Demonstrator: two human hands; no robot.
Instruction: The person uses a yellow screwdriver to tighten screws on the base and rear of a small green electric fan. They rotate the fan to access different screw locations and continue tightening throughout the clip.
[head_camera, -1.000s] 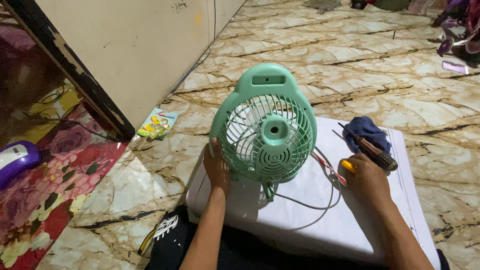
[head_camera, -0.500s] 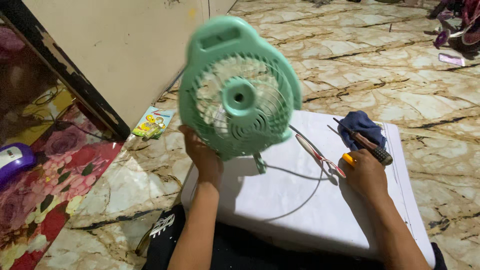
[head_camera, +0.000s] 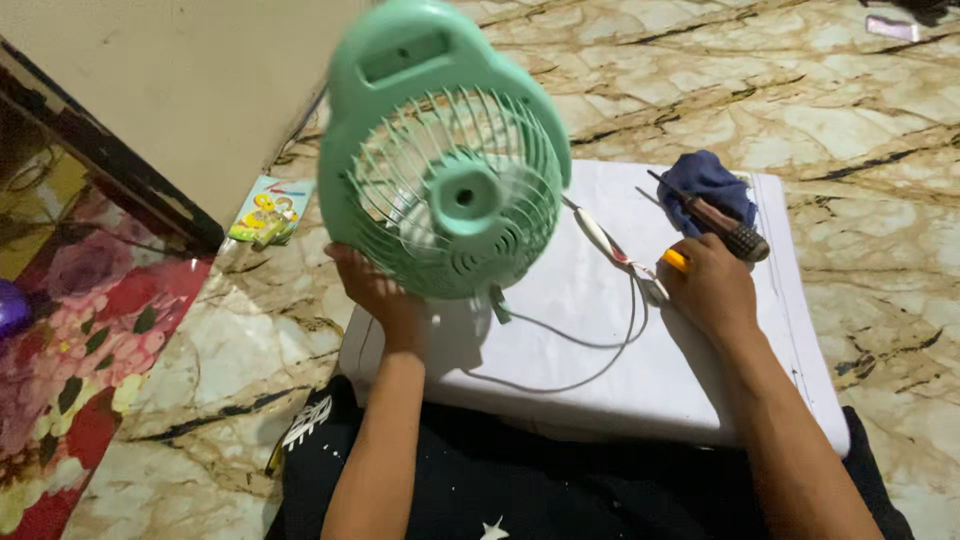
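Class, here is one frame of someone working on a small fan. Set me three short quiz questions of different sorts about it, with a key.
1. True or false: the left hand holds the green fan up off the white board.
2. Which lies on the blue cloth? A) screwdriver B) scissors C) pliers
3. Fill in: the right hand rests on a tool with a ____ tip.

Key
1. True.
2. A, the screwdriver.
3. Yellow; the yellow tip shows beside the thumb, near the thin wires.
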